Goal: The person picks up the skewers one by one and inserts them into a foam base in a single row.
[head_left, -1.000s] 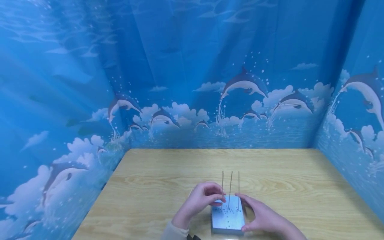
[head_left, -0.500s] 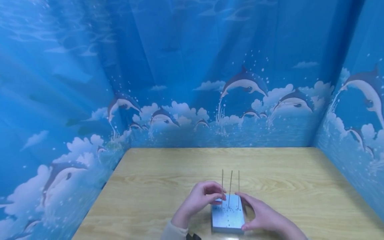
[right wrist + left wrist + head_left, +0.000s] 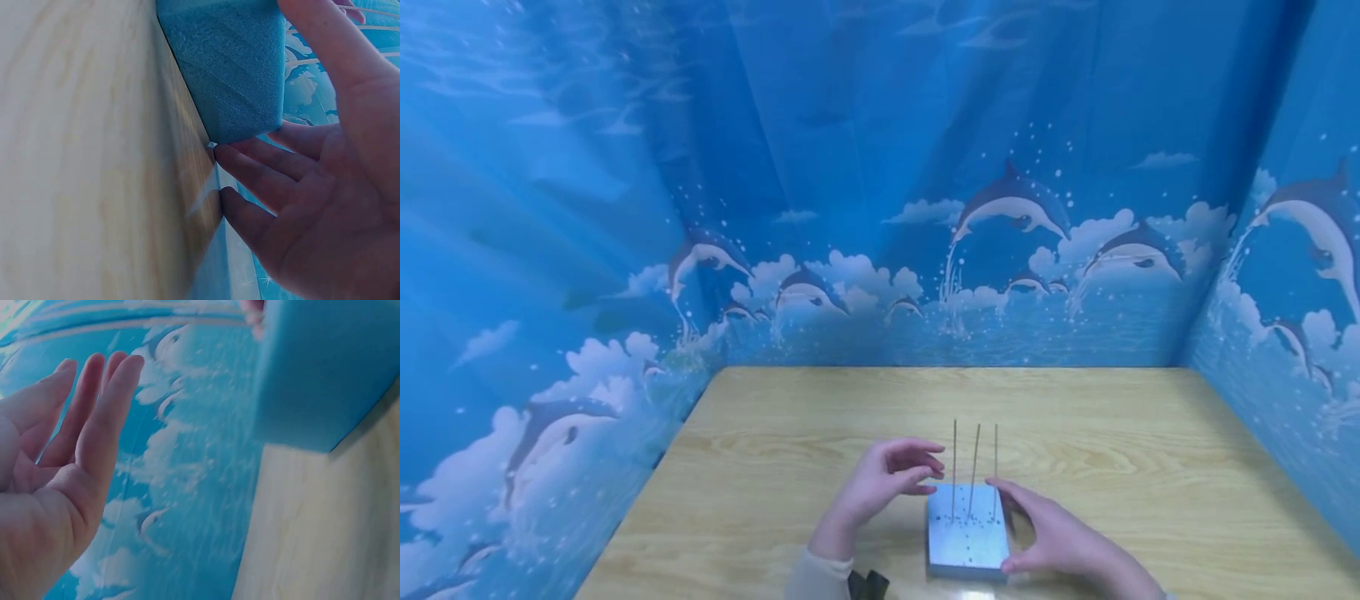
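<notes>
A light blue foam block [image 3: 966, 546] dotted with small dark holes lies on the table. Three thin sticks rise from its top: a left stick [image 3: 954, 458], a slightly tilted middle stick [image 3: 975, 462] and a right stick [image 3: 996, 458]. My left hand [image 3: 883, 482] is just left of the left stick, empty, its fingers loosely bent and apart from the block [image 3: 331, 369]. With the thumb at its near right corner and fingers toward its far right side, my right hand [image 3: 1052, 533] grips the block; the right wrist view shows fingertips along the foam [image 3: 225, 69].
The wood-grain table [image 3: 790, 442] extends around the block on all sides. Blue curtains [image 3: 865, 208] printed with dolphins enclose its back and both sides. A dark strap end [image 3: 868, 585] shows beside the left sleeve [image 3: 820, 575].
My left hand has let go of the left stick and drawn back to the left, its fingers spreading a little. The right hand keeps its place on the block.
</notes>
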Available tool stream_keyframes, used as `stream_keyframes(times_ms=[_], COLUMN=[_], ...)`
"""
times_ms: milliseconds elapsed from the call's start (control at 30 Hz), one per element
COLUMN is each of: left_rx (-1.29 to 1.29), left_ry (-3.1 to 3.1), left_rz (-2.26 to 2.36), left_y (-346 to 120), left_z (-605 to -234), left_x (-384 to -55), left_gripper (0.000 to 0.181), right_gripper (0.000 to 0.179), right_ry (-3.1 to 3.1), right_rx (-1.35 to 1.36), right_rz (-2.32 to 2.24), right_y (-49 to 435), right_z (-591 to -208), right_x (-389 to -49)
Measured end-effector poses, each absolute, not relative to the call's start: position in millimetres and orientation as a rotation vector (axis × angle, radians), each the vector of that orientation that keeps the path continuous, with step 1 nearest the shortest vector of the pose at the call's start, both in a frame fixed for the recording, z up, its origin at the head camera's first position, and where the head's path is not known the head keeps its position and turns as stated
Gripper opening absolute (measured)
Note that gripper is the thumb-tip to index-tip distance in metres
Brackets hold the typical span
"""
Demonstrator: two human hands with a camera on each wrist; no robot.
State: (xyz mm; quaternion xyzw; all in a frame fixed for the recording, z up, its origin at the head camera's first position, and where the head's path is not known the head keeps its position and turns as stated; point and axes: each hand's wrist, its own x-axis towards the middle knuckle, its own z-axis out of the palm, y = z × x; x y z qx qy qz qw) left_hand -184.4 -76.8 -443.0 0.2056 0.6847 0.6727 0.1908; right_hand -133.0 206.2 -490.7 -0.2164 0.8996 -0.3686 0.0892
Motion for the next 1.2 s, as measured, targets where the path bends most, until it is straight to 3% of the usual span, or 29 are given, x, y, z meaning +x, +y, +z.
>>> stream_keyframes(times_ms=[200,467,833,1200], left_rx=[0.477,0.251,-0.017,-0.154], left_ry=[1.934,1.964,2.092,2.2], left_rz=[2.062,2.219,2.156,1.989], left_y=[-102,-120,-128,-145], left_z=[-435,-429,-436,-456], left_x=[-192,-199,-205,-187], left_gripper=[0.045,0.044,0.039,0.042], right_gripper=[0.118,0.118,0.118,0.116], right_ry=[2.678,2.664,2.651,2.641], right_rx=[-0.634,-0.632,-0.629,-0.6], right_rz=[-1.093,-1.126,-1.123,-1.127], right_y=[206,207,207,206], right_z=[-493,-493,-491,-491], right_x=[-133,-134,-135,-134])
